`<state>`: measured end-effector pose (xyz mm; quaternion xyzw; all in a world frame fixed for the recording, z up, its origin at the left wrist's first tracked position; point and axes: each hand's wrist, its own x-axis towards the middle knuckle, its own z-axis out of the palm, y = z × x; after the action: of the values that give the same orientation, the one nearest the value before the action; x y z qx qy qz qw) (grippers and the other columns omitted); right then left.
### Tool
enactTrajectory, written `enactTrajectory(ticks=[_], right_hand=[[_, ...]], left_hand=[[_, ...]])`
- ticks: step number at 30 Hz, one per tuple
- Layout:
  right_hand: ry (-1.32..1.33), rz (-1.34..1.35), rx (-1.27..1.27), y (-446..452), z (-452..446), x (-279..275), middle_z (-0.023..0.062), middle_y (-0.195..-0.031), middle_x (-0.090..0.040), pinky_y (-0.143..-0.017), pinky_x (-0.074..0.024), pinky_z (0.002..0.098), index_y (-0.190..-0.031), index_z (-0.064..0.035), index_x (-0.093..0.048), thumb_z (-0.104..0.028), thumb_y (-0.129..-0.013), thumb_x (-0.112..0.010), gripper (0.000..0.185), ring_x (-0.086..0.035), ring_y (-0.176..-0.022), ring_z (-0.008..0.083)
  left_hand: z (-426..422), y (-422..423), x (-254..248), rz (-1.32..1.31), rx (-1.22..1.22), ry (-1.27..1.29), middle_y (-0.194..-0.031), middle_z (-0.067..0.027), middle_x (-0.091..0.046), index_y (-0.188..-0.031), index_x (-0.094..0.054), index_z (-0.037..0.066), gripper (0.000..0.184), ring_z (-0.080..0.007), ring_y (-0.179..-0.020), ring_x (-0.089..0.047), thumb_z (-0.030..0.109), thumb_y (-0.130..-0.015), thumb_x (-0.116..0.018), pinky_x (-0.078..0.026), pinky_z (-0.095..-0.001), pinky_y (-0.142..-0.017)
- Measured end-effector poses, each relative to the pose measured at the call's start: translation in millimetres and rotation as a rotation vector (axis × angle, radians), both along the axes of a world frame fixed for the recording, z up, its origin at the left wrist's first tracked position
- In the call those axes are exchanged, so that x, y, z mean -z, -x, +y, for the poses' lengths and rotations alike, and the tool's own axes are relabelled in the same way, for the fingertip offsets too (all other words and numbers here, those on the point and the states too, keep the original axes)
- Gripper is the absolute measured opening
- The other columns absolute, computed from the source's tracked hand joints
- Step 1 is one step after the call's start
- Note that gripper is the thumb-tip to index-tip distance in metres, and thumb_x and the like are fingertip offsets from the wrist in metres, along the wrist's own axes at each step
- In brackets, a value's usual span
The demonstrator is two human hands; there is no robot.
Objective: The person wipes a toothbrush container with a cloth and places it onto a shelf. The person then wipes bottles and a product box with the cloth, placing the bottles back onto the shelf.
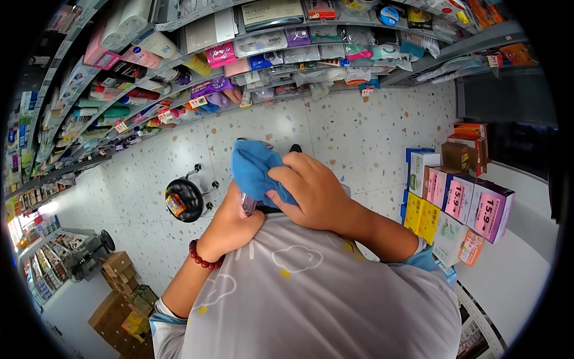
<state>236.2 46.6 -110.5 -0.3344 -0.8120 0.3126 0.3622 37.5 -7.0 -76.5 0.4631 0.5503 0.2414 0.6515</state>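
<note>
A blue cloth (254, 170) is bunched up in front of my body, above the floor. My right hand (317, 191) is closed on its right side, with thumb and fingers pinching the fabric. My left hand (230, 230), with a red bead bracelet (203, 255) at the wrist, is closed just below the cloth. Between its thumb and fingers shows a sliver of a shiny, partly see-through object (248, 205). The cloth covers the upper part of that object, so its kind cannot be made out.
Shelves packed with toiletries and packets (263, 60) curve along the front and left. A black round stool (184, 199) with a small packet on it stands on the speckled floor (257, 122). Boxes with price signs (460, 200) are stacked at right, cardboard boxes (119, 269) at lower left.
</note>
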Motion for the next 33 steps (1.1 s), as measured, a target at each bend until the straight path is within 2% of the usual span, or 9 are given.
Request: enactTrajectory(ticks=[4, 10, 12, 16, 19, 22, 27, 31, 33], right_hand=[[-0.005, 0.005, -0.005, 8, 6, -18, 0.0132, -0.099, -0.056, -0.070, -0.0500, 0.0420, -0.107, -0.0077, -0.062, -0.016, -0.083, -0.077, 0.029, -0.059, -0.084, 0.0327], [0.325, 0.031, -0.041, -6, 4, -12, 0.0126, -0.096, -0.055, -0.070, -0.0487, 0.0391, -0.110, -0.0058, -0.063, -0.015, -0.089, -0.071, 0.024, -0.059, -0.083, 0.0307], [0.399, 0.043, -0.047, -9, 4, -8, 0.0124, -0.097, -0.057, -0.073, -0.0497, 0.0433, -0.111, -0.0069, -0.062, -0.017, -0.090, -0.069, 0.024, -0.061, -0.087, 0.0350], [0.372, 0.062, -0.028, 2, -1, -13, 0.0128, -0.098, -0.057, -0.074, -0.0499, 0.0429, -0.111, -0.0065, -0.062, -0.017, -0.090, -0.069, 0.024, -0.061, -0.088, 0.0349], [0.326, 0.122, -0.007, 7, -2, -12, 0.0134, -0.098, -0.057, -0.073, -0.0499, 0.0418, -0.112, -0.0058, -0.062, -0.016, -0.090, -0.068, 0.024, -0.061, -0.086, 0.0344], [0.422, 0.114, -0.008, 1, -4, -5, 0.0135, -0.098, -0.056, -0.073, -0.0495, 0.0406, -0.112, -0.0051, -0.061, -0.015, -0.090, -0.068, 0.024, -0.060, -0.085, 0.0336], [0.387, 0.157, 0.010, 11, 0, -12, 0.0133, -0.097, -0.056, -0.072, -0.0493, 0.0409, -0.109, -0.0039, -0.061, -0.014, -0.090, -0.069, 0.024, -0.060, -0.084, 0.0326], [0.383, 0.161, 0.003, 9, -1, -4, 0.0130, -0.097, -0.056, -0.070, -0.0486, 0.0418, -0.108, -0.0035, -0.061, -0.015, -0.089, -0.070, 0.024, -0.059, -0.082, 0.0325], [0.405, 0.129, -0.009, 1, -2, 3, 0.0133, -0.097, -0.056, -0.069, -0.0479, 0.0425, -0.107, -0.0018, -0.061, -0.016, -0.090, -0.070, 0.024, -0.059, -0.080, 0.0335]], left_hand=[[-8, 0, 11, 0.145, 0.076, 0.010, -0.127, -0.0125, -0.053, -0.144, -0.039, 0.004, 0.071, -0.0208, -0.113, -0.056, -0.011, -0.077, -0.053, -0.046, -0.0324, -0.097], [-9, 0, 6, 0.156, 0.021, -0.048, -0.119, -0.0143, -0.058, -0.141, -0.041, 0.004, 0.065, -0.0237, -0.104, -0.060, -0.007, -0.079, -0.056, -0.048, -0.0336, -0.092], [-8, 0, 4, 0.156, 0.013, 0.062, -0.120, -0.0083, -0.056, -0.145, -0.038, 0.003, 0.069, -0.0164, -0.109, -0.054, -0.012, -0.080, -0.054, -0.043, -0.0293, -0.097], [-7, -1, 3, 0.163, 0.027, 0.064, -0.123, -0.0084, -0.055, -0.148, -0.036, 0.003, 0.072, -0.0159, -0.114, -0.052, -0.013, -0.080, -0.053, -0.042, -0.0292, -0.100], [-7, 1, 9, 0.098, 0.020, -0.084, -0.129, -0.0082, -0.053, -0.149, -0.035, 0.003, 0.073, -0.0154, -0.121, -0.050, -0.015, -0.080, -0.052, -0.041, -0.0285, -0.103], [-10, 5, 14, 0.038, -0.036, -0.004, -0.131, -0.0142, -0.052, -0.147, -0.033, -0.001, 0.072, -0.0216, -0.122, -0.053, -0.011, -0.079, -0.052, -0.043, -0.0330, -0.104], [-6, -1, 13, -0.067, -0.092, -0.011, -0.132, -0.0121, -0.051, -0.148, -0.032, -0.001, 0.071, -0.0189, -0.123, -0.051, -0.013, -0.081, -0.051, -0.041, -0.0317, -0.105], [-8, 4, 10, 0.022, -0.053, -0.008, -0.132, -0.0110, -0.052, -0.149, -0.033, 0.001, 0.072, -0.0187, -0.124, -0.051, -0.012, -0.081, -0.052, -0.041, -0.0315, -0.105], [-11, 9, 14, 0.022, -0.095, -0.030, -0.127, -0.0084, -0.052, -0.150, -0.034, 0.003, 0.073, -0.0158, -0.116, -0.052, -0.012, -0.081, -0.054, -0.044, -0.0295, -0.099]])
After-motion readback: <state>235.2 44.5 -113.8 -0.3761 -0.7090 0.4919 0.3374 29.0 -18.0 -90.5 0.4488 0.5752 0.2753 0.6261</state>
